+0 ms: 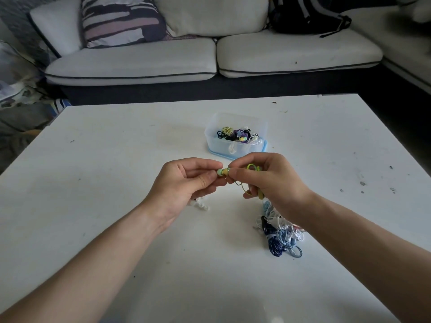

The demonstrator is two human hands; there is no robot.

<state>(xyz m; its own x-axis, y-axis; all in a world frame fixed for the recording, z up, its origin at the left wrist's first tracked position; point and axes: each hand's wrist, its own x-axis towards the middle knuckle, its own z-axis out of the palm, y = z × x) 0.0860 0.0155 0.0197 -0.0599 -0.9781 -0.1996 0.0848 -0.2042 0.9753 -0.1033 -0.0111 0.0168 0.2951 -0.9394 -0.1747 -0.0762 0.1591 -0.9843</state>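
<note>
From the head camera, the work sits midway over the table (112, 159): the left hand (184, 183) pinches a pale green ear tip (219, 172) between thumb and forefinger, and the right hand (268, 180) grips the yellow earbud (225, 171) that the tip meets, with the earphone's green cable (252, 167) looped above its fingers and a second yellow piece (261, 194) hanging below them. The earbud is held in the air between the two hands, just in front of the plastic box (221, 145). The tip touches the earbud, but whether it is being pushed on or pulled off cannot be told. Judging by how things lie, a good share is left: the box holds a tangle of dark, purple, yellow and white earphones, while a pile of earphones (279, 236) in blue and white lies on the table near the right forearm, possibly those already handled. A few loose white tips (201, 203) lie just beside the left hand. Much is hard to read: the left palm covers part of the loose tips, the right forearm crosses the pile, the fingers hide how the tip seats, and the box's contents are too tangled to count. Beyond the table, the sofa (210, 61) is soft and dim.
</note>
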